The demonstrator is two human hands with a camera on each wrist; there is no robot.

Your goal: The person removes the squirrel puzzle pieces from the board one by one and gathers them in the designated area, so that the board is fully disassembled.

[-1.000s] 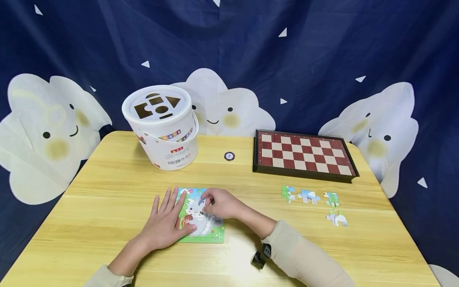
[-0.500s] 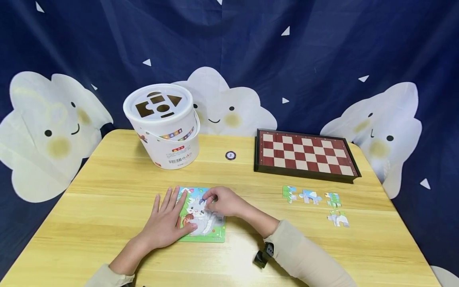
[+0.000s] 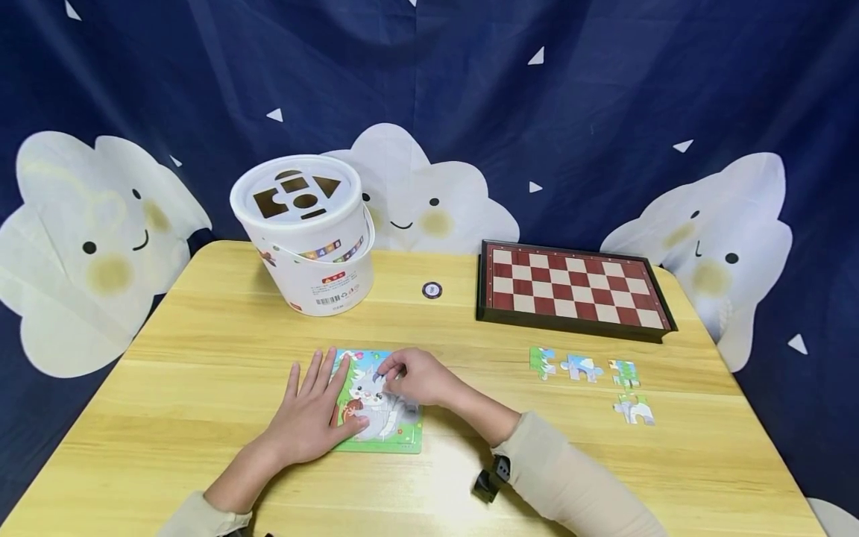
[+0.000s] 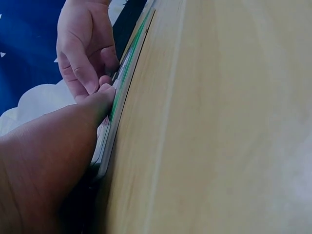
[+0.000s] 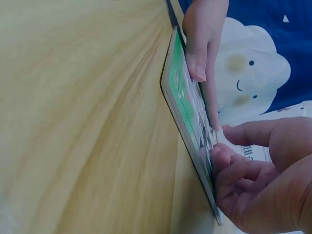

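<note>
A picture puzzle (image 3: pixel 381 425) with a grey cartoon animal and a green border lies on the wooden table. My left hand (image 3: pixel 305 421) rests on its left side, fingers spread and straight, thumb across the lower part. Over the upper right of the picture is my right hand (image 3: pixel 419 378), its thumb and fingers curled together and pinching a small puzzle piece (image 3: pixel 379 377), mostly hidden behind the fingertips. From the right wrist view, those fingertips are right at the surface of the puzzle (image 5: pixel 181 95). Several loose puzzle pieces (image 3: pixel 581 368) lie to the right.
A white bucket (image 3: pixel 315 276) with shaped holes in its lid stands at the back left. To its right lies a small round disc (image 3: pixel 432 290). A red and white checkerboard (image 3: pixel 577 287) in a black frame sits at the back right, before a dark blue curtain (image 3: pixel 470 82).
Both hands stay almost where they were, with the right fingertips shifting only slightly over the puzzle. The head view has moved a little. The loose pieces lie as before.
</note>
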